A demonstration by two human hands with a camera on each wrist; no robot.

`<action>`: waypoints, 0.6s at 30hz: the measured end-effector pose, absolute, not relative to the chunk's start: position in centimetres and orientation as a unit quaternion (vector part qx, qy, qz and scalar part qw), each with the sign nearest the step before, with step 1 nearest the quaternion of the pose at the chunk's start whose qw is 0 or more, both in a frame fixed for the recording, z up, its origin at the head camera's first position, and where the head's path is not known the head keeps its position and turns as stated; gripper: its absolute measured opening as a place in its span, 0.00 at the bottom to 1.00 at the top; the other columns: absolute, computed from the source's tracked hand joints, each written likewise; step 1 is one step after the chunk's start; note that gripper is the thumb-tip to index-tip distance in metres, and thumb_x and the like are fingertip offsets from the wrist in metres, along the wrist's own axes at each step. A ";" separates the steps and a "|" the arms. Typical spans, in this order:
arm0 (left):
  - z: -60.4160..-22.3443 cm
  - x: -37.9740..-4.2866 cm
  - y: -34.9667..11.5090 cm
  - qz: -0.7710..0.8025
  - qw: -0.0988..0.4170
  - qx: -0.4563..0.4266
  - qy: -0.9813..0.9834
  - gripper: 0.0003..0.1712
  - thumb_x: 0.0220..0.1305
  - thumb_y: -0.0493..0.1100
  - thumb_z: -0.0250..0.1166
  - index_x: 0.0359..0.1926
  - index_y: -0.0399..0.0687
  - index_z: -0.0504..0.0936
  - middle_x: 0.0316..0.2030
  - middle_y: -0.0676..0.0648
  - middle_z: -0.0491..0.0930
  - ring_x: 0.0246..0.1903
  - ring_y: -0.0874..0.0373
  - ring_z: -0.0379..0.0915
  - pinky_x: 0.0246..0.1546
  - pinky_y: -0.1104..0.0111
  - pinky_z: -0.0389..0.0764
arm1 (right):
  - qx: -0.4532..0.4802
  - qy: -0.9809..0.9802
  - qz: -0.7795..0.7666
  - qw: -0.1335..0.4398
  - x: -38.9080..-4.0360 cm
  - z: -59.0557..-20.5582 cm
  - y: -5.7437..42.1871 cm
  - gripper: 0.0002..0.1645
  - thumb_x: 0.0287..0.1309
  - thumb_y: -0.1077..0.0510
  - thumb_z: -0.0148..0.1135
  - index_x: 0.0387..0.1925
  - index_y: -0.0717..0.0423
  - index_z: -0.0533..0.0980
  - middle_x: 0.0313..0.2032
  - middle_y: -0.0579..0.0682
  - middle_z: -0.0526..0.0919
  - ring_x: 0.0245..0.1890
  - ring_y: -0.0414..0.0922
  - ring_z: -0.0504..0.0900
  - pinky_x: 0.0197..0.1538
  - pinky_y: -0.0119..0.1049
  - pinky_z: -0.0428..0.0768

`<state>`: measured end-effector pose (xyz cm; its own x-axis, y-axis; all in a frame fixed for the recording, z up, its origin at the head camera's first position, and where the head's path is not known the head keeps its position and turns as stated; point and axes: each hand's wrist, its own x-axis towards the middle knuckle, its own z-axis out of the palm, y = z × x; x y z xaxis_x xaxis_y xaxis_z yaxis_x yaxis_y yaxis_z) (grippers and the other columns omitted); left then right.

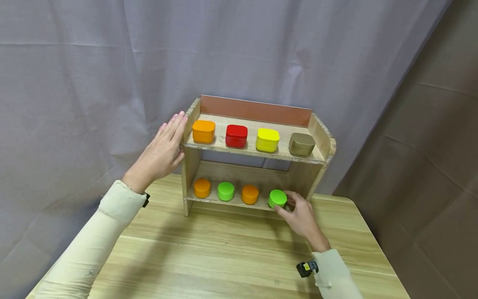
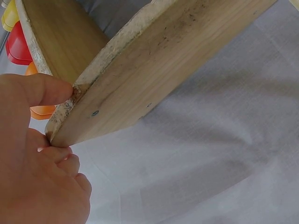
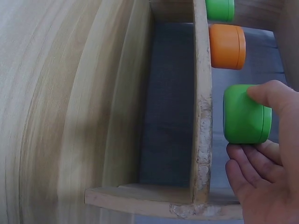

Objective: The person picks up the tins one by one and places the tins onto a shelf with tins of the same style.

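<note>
My right hand [image 1: 301, 216] holds a round green container [image 3: 245, 114] at the right end of the lower shelf, thumb on one side and fingers on the other. In the right wrist view a narrow gap shows between its base and the shelf board [image 3: 202, 107]. An orange container [image 1: 250, 194], a green one [image 1: 225, 191] and another orange one [image 1: 202, 188] line up to its left. My left hand [image 1: 158, 153] rests against the left side of the wooden rack [image 1: 192, 166], fingers straight; its thumb touches the front edge in the left wrist view.
On the upper shelf stand rounded-square containers: orange [image 1: 203, 132], red [image 1: 236, 136], yellow [image 1: 267, 140] and olive-brown [image 1: 301, 144]. A brown back strip [image 1: 255, 111] closes that shelf. The rack stands on a wooden table [image 1: 224, 253] before a grey curtain [image 1: 239, 50].
</note>
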<state>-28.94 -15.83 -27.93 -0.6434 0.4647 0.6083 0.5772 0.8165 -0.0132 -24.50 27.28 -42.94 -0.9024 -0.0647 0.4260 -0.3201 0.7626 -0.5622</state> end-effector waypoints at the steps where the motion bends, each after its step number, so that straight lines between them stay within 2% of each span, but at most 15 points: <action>1: -27.9 -29.0 -15.8 -0.091 0.308 -0.289 -0.902 0.50 0.60 0.40 0.56 0.77 0.43 0.37 0.78 0.42 0.36 0.77 0.46 0.38 0.76 0.49 0.47 | 0.104 -0.919 0.326 0.195 -24.6 -43.0 27.3 0.34 0.50 0.47 0.72 0.57 0.56 0.74 0.52 0.56 0.81 0.49 0.53 0.83 0.51 0.48 0.84; 18: -28.0 -29.1 -15.9 -0.087 0.311 -0.290 -0.901 0.52 0.60 0.40 0.58 0.77 0.43 0.37 0.78 0.42 0.36 0.77 0.46 0.38 0.76 0.49 0.48 | 0.097 -0.927 0.315 0.180 -25.4 -43.6 27.2 0.34 0.53 0.48 0.69 0.60 0.58 0.73 0.53 0.57 0.80 0.50 0.53 0.83 0.53 0.48 0.83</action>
<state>-29.08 -15.85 -28.04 -0.6376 0.4693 0.6109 0.5773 0.8162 -0.0245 -25.36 27.19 -43.58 -0.9162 -0.0657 0.3953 -0.2927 0.7834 -0.5482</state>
